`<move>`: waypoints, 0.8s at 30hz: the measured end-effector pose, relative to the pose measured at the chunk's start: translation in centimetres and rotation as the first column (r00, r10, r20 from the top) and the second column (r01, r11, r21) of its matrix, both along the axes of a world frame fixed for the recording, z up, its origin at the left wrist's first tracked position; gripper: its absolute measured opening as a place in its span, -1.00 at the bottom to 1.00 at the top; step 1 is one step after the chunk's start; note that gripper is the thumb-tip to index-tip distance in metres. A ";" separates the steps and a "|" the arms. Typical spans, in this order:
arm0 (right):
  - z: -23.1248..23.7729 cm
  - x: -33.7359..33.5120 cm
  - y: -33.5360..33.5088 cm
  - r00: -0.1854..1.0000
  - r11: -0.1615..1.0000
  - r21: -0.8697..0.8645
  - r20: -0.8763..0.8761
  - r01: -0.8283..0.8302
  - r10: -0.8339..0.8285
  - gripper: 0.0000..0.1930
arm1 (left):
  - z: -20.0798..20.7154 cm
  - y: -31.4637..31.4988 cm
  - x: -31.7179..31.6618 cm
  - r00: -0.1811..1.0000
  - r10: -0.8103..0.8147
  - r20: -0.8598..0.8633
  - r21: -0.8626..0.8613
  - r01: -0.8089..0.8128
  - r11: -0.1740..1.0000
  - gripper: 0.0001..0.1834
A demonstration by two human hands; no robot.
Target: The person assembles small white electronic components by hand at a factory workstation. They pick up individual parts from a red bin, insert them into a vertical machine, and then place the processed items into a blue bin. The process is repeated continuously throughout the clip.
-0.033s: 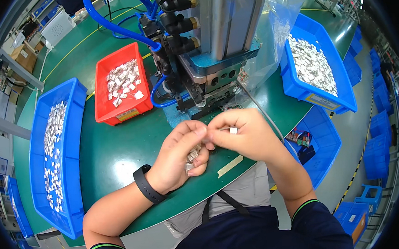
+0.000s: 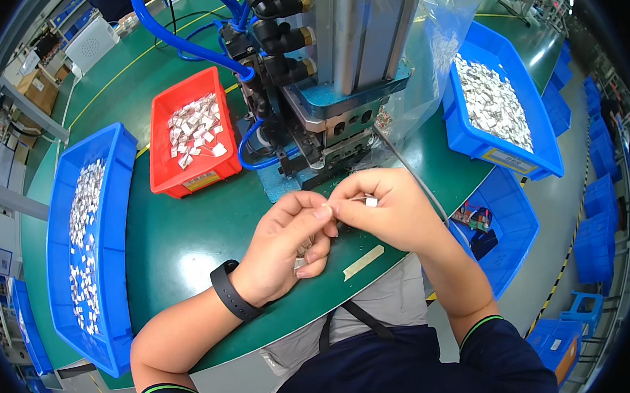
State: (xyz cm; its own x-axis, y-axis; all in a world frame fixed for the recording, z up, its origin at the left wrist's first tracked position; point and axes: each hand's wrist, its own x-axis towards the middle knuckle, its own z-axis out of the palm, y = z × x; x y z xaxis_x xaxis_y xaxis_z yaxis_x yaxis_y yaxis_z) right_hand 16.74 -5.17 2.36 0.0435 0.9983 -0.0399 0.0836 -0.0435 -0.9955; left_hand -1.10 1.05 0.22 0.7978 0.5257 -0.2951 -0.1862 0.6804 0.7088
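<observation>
Both hands meet over the near edge of the worktop (image 2: 186, 235), fingertips touching. Right hand (image 2: 389, 209): fingers curled in, thumb and forefinger pinched on one small white part (image 2: 371, 201). Left hand (image 2: 283, 246): curled nearly closed, its fingertips against the same part; more small silvery pieces (image 2: 301, 259) sit cupped under its bent fingers, number cannot be told. A black wristband (image 2: 230, 291) is on the left wrist.

Just below the hands, one strip of tan tape (image 2: 363, 262) lies stuck on the worktop. Directly beyond the hands stands one press machine (image 2: 336, 85), with a metal column, black fittings and blue hoses. A clear plastic bag (image 2: 440, 49) hangs at its right side.

Trays, counted: one red tray (image 2: 192, 132) beyond and left of the left hand, loosely filled with white parts; one long blue tray (image 2: 84, 242) far left, parts scattered along it; one blue tray (image 2: 495, 103) beyond and right of the right hand, heaped with silvery parts. A further blue bin (image 2: 503, 227) sits lower at the right, off the worktop edge.

Surface: green mat with yellow line marking. Room: workshop floor, stacked blue bins along the right, cardboard boxes (image 2: 37, 88) far left.
</observation>
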 end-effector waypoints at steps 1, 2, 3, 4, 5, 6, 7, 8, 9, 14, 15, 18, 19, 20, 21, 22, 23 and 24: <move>0.5 -0.1 -0.1 0.999 0.997 -0.064 -0.016 0.043 -0.044 -0.83 | -0.1 -0.1 0.0 1.000 0.004 -0.005 0.007 -0.004 1.000 -0.87; 0.2 0.0 -0.2 0.998 0.996 -0.067 -0.028 0.053 -0.055 -0.83 | -0.2 -0.1 0.0 1.000 0.006 -0.011 0.015 -0.005 1.000 -0.90; -0.4 0.2 -0.3 0.997 0.996 -0.070 -0.041 0.063 -0.066 -0.83 | -0.3 -0.1 0.0 1.000 0.025 -0.002 0.008 -0.025 1.000 -0.91; -0.7 0.2 -0.4 0.996 0.995 -0.073 -0.053 0.073 -0.077 -0.84 | -0.5 -0.1 0.0 0.999 0.044 0.007 0.001 -0.044 0.999 -0.93; -0.7 0.3 -0.4 0.997 0.994 -0.091 -0.033 0.062 -0.066 -0.83 | -0.5 -0.1 0.0 0.998 0.063 0.015 -0.006 -0.063 0.998 -0.95; -0.7 0.3 -0.4 0.998 0.993 -0.109 -0.013 0.053 -0.055 -0.83 | -0.5 -0.1 -0.1 0.997 0.075 0.011 -0.005 -0.075 0.997 -0.94; -0.7 0.3 -0.5 0.999 0.991 -0.127 0.007 0.044 -0.043 -0.83 | -0.5 -0.1 -0.1 0.996 0.086 0.007 -0.004 -0.086 0.996 -0.94; -0.8 0.3 -0.6 0.999 0.993 -0.113 0.000 0.035 -0.035 -0.83 | -0.4 -0.1 -0.1 0.995 0.096 0.003 -0.004 -0.096 0.995 -0.93; -0.9 0.4 -0.6 1.000 0.995 -0.098 -0.008 0.026 -0.026 -0.83 | -0.3 -0.1 0.0 0.995 0.100 -0.002 -0.015 -0.100 0.995 -0.92; -0.4 1.4 -0.7 0.952 0.979 -0.178 -0.269 0.099 -0.145 -0.84 | 0.0 -0.1 0.0 0.995 0.103 -0.012 -0.040 -0.104 0.994 -0.85; -0.6 1.9 -0.4 0.924 0.981 -0.159 -0.346 0.112 -0.162 -0.84 | -0.1 -0.1 0.0 0.995 0.096 -0.004 -0.037 -0.096 0.995 -0.86; -0.4 2.7 0.4 0.868 0.977 -0.154 -0.453 0.151 -0.205 -0.84 | -0.2 -0.1 0.0 0.997 0.077 0.011 -0.031 -0.077 0.997 -0.86; -0.3 2.9 0.7 0.864 0.975 -0.159 -0.457 0.155 -0.212 -0.84 | -0.2 0.0 0.0 0.997 0.073 0.012 -0.030 -0.073 0.997 -0.86; -0.2 3.0 1.0 0.861 0.974 -0.164 -0.460 0.157 -0.217 -0.84 | -0.2 0.0 0.0 0.997 0.070 0.012 -0.029 -0.070 0.997 -0.87; -0.1 3.1 1.1 0.861 0.975 -0.160 -0.462 0.153 -0.211 -0.83 | -0.1 0.0 0.0 0.997 0.070 0.011 -0.030 -0.070 0.997 -0.87; 0.1 3.1 1.3 0.865 0.973 -0.164 -0.449 0.164 -0.222 -0.83 | -0.1 0.0 0.0 0.997 0.070 0.010 -0.031 -0.070 0.997 -0.87; 0.2 3.1 1.5 0.869 0.970 -0.169 -0.436 0.175 -0.233 -0.83 | -0.1 0.0 0.0 0.997 0.070 0.008 -0.033 -0.070 0.997 -0.88; 0.3 3.0 1.5 0.872 0.967 -0.173 -0.423 0.186 -0.244 -0.82 | -0.1 0.0 0.0 0.998 0.070 0.009 -0.032 -0.069 0.997 -0.88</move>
